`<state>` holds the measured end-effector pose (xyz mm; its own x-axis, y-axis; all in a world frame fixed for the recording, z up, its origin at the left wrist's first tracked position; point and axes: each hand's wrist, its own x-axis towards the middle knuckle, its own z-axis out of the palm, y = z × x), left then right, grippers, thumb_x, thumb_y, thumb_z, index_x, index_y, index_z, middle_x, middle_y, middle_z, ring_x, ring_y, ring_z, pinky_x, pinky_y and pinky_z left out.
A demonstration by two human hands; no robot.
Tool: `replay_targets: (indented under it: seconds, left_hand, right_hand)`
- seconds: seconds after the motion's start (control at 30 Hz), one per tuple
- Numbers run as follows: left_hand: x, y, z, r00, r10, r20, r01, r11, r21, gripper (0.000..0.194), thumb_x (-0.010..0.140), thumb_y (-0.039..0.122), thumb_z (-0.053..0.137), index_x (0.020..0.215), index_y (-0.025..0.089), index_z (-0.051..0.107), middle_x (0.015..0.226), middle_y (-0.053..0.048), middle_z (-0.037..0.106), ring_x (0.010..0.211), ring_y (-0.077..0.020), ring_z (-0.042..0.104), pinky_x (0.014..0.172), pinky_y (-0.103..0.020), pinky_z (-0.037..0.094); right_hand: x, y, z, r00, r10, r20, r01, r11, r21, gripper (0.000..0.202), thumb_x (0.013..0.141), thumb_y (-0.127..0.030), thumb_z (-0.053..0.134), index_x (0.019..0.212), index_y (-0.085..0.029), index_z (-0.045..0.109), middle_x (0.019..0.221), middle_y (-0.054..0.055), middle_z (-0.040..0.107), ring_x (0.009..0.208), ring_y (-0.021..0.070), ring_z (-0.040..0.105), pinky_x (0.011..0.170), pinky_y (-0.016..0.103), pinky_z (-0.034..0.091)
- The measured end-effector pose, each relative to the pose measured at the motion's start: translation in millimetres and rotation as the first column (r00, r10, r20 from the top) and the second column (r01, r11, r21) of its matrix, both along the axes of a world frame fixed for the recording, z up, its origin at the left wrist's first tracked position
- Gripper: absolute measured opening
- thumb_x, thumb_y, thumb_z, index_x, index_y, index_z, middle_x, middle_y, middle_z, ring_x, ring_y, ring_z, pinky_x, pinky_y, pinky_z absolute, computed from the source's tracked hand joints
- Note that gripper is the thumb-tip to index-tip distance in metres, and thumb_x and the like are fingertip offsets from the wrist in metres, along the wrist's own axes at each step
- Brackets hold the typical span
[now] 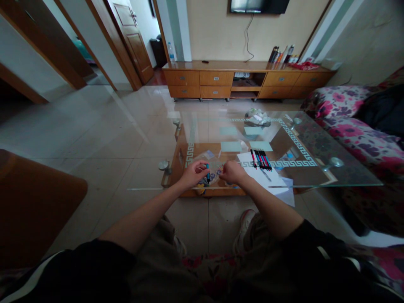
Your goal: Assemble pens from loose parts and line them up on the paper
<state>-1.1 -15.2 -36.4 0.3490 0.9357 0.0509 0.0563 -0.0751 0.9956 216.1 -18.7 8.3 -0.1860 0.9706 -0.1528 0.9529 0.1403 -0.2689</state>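
Note:
My left hand is over the near edge of the glass coffee table, thumb and fingers pinched on a short blue and black pen-like piece held upright. To its right, my right hand has its fingers curled in a pinch; whatever may be between them is hidden. Small colourful pieces and clear plastic wrapping show between the hands, too small to name. Right of my right hand, several red, blue and black pens lie side by side in a row on white paper.
The glass tabletop has a patterned border and a wooden shelf below. A clear plastic bundle sits near its far edge. Beyond stands a wooden TV cabinet. A flowered sofa is on the right, a brown rounded piece of furniture on the left.

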Motion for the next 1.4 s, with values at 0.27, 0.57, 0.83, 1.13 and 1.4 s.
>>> replay_targets:
  seconds: [0.27,0.57,0.83,1.13,1.4]
  left_hand:
    - [2,-3,1.6,0.995,-0.076,-0.059,0.078,0.997,0.030,0.036,0.077,0.035,0.077,0.105,0.017,0.063,0.087,-0.004,0.068,0.069,-0.0140,0.065,0.062,-0.026,0.052]
    - [6,-12,11.1,0.981,-0.166,-0.095,0.167,0.986,0.002,0.036,0.074,0.039,0.079,0.100,0.016,0.068,0.077,-0.002,0.067,0.065,-0.0135,0.062,0.061,-0.026,0.050]
    - [6,-11,9.4,0.983,-0.162,-0.083,0.162,0.987,-0.008,0.039,0.072,0.038,0.081,0.101,0.015,0.068,0.076,-0.003,0.067,0.066,-0.0141,0.062,0.061,-0.026,0.050]
    - [5,-10,6.2,0.983,-0.160,-0.087,0.161,0.987,0.001,0.039,0.073,0.039,0.081,0.102,0.016,0.068,0.077,-0.002,0.068,0.065,-0.0138,0.062,0.061,-0.026,0.050]
    - [4,-8,4.0,0.979,-0.178,-0.104,0.178,0.984,-0.009,0.043,0.074,0.039,0.080,0.107,0.013,0.067,0.079,-0.003,0.068,0.066,-0.0131,0.062,0.062,-0.025,0.049]
  right_hand:
    - [-2,5,4.4,0.433,-0.275,-0.859,0.033,0.957,-0.290,0.026,0.074,-0.016,0.070,0.097,-0.017,0.060,0.072,0.002,0.072,0.062,0.0145,0.068,0.060,0.024,0.055]
    - [-9,7,6.2,0.085,-0.348,-0.934,0.081,0.936,-0.342,0.036,0.069,-0.024,0.079,0.098,-0.018,0.058,0.084,0.001,0.071,0.071,0.0136,0.070,0.064,0.024,0.058]
    - [-9,4,7.3,0.165,-0.331,-0.929,0.056,0.944,-0.326,0.026,0.075,-0.027,0.072,0.096,-0.019,0.058,0.085,0.002,0.071,0.072,0.0138,0.070,0.062,0.023,0.056]
    - [-8,1,11.0,0.279,-0.304,-0.911,0.010,0.949,-0.314,0.016,0.080,-0.027,0.066,0.092,-0.018,0.063,0.087,0.004,0.073,0.071,0.0122,0.067,0.060,0.020,0.052]
    - [-6,4,5.4,0.312,-0.271,-0.911,0.030,0.961,-0.276,0.018,0.076,-0.030,0.069,0.089,-0.018,0.067,0.080,0.002,0.072,0.061,0.0103,0.061,0.056,0.020,0.048]
